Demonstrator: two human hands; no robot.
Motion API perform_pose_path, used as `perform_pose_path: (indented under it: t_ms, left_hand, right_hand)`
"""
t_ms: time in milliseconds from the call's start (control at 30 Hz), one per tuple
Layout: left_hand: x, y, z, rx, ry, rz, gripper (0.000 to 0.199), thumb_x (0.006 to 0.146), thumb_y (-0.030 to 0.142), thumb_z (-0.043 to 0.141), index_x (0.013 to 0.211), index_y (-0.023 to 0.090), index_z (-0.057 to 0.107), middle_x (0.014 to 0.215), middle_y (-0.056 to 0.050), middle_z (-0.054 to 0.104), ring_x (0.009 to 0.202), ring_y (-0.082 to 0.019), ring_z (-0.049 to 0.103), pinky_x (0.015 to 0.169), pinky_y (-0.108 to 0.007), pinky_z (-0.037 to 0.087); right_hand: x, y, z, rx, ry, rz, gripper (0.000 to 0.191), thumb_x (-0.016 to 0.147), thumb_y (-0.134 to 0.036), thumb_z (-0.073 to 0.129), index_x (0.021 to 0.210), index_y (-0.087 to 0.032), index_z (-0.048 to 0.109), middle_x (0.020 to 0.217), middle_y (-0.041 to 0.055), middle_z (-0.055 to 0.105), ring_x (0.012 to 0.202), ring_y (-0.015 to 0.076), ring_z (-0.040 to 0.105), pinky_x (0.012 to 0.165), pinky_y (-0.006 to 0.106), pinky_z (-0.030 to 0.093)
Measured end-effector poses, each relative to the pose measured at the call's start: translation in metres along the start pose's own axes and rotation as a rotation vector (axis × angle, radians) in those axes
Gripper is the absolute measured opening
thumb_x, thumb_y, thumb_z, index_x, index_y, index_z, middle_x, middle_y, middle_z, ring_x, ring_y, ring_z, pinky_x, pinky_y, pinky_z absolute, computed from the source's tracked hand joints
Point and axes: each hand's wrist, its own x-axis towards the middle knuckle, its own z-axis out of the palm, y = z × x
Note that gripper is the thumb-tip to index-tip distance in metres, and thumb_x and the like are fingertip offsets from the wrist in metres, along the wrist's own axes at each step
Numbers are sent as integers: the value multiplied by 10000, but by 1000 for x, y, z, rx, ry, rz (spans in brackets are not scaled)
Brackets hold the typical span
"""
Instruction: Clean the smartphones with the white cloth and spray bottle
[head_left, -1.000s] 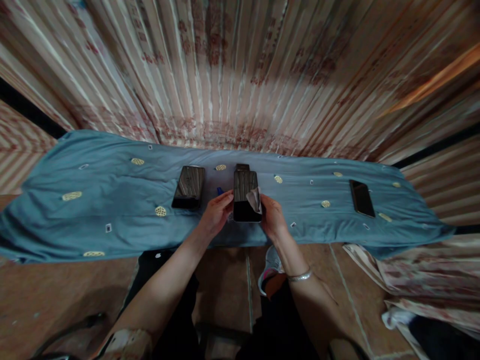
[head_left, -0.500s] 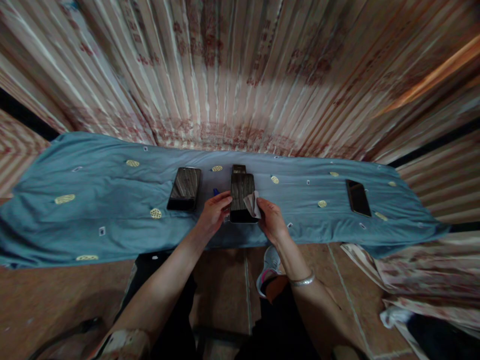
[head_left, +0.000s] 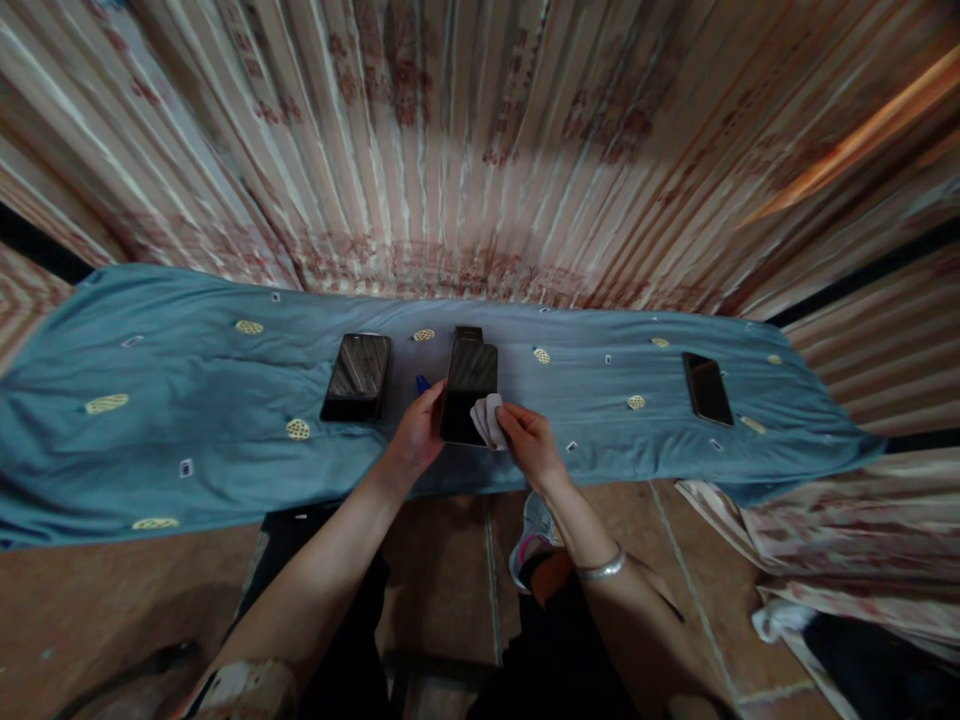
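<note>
My left hand (head_left: 420, 430) grips the left edge of a black smartphone (head_left: 472, 380), whose dark screen faces up. Pinched in my right hand (head_left: 529, 438) is a small pale grey cloth (head_left: 490, 421), which lies over the phone's lower right corner. A small dark box-shaped object (head_left: 469, 334) shows just past the phone's far edge. Beside my left fingers lies a small blue object (head_left: 422, 384), partly hidden and too small to name.
A larger black phone or tablet (head_left: 357, 378) lies to the left on the blue patterned cloth cover (head_left: 187, 390). Another dark phone (head_left: 707, 389) rests at the right. A pleated curtain (head_left: 465, 150) hangs behind the narrow table.
The grey cloth has shifted toward the phone's lower edge with my right hand. The phone is slightly tilted compared with before, and my left hand has changed its grip. The whole view has shifted slightly.
</note>
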Motion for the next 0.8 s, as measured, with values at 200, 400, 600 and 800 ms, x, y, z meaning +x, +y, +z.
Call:
perform_pose_path:
  t_ms: [200, 400, 600, 800]
  left_hand:
    - [-1, -1, 3, 17, -68, 49, 155, 857, 263, 656, 915, 155, 752, 908, -60, 789, 1030, -258, 731, 930, -363, 563]
    - [-1, -1, -1, 45, -70, 53, 164, 859, 254, 675, 940, 143, 764, 911, -60, 786, 977, -235, 733, 893, -320, 556]
    - [-1, -11, -2, 41, -43, 48, 140, 832, 241, 697, 896, 140, 769, 847, -41, 779, 906, -200, 732, 825, -272, 542]
    - [-4, -18, -1, 40, -102, 85, 159, 768, 268, 751, 882, 159, 777, 876, -54, 789, 997, -238, 722, 902, -319, 527]
  right_hand:
    - [-5, 0, -3, -333, 15, -195, 395, 877, -538, 591, 714, -197, 708, 546, -36, 527, 538, 125, 448, 525, 255, 335]
    - [-1, 2, -12, -659, 96, -446, 320, 979, -365, 475, 1038, -216, 753, 946, 89, 772, 896, 239, 707, 816, 339, 554]
    - [-2, -6, -3, -761, 157, -715, 423, 1032, -258, 388, 1370, -188, 632, 1424, 158, 620, 1320, 279, 590, 1150, 504, 472]
    - [-1, -7, 12, -871, 55, -786, 452, 1032, -196, 379, 1440, -194, 575, 1493, 137, 569, 1412, 265, 512, 1186, 501, 456]
